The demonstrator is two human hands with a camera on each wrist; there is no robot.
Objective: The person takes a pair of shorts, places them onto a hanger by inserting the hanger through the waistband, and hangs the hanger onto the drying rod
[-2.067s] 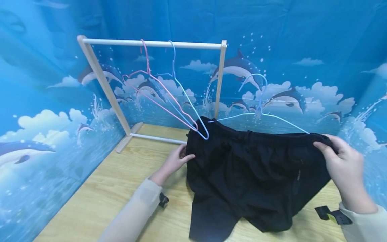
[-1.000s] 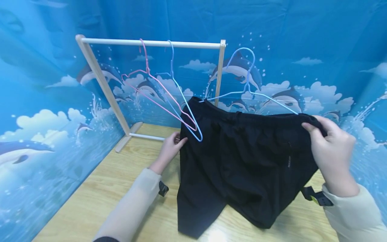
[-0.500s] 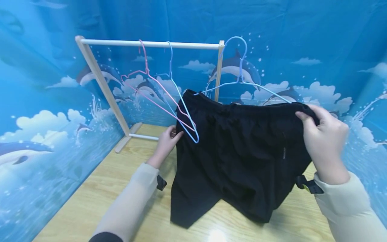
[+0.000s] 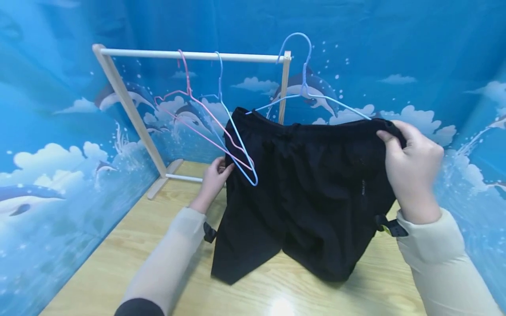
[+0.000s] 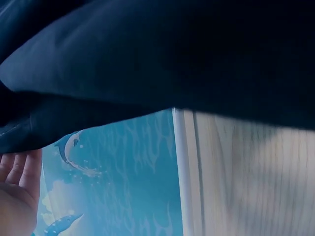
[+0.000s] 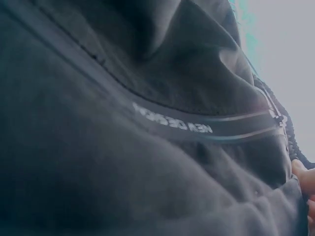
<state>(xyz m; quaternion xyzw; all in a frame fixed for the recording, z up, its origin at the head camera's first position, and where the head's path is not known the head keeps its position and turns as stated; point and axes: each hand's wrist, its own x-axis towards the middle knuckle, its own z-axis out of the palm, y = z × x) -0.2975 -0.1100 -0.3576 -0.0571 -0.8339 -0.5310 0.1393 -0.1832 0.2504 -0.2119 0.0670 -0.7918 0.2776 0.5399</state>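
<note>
Black shorts [image 4: 312, 188] with a drawstring waistband hang spread out in front of me, the legs downward. A light blue wire hanger [image 4: 304, 90] has its arm ends tucked into the waistband, and its hook rises beside the rack's right post. My right hand [image 4: 415, 169] grips the right end of the waistband, thumb in front. Lower on the left side, my left hand [image 4: 214, 177] pinches the edge of the shorts; its fingers [image 5: 19, 172] show beneath the fabric in the left wrist view. Small white lettering [image 6: 172, 120] runs along a pocket seam in the right wrist view.
A wooden rack with a white rail [image 4: 158, 54] stands at the back left. From it hang a pink hanger [image 4: 187, 83] and a blue hanger [image 4: 220, 83], whose lower ends overlap the shorts in the head view. Below is a wood-grain table [image 4: 158, 228]; dolphin-print curtains [image 4: 375, 48] surround it.
Both hands have moved up and to the left with the shorts and the light blue hanger. Its hook has risen from below the rail to above it, near the right post.
</note>
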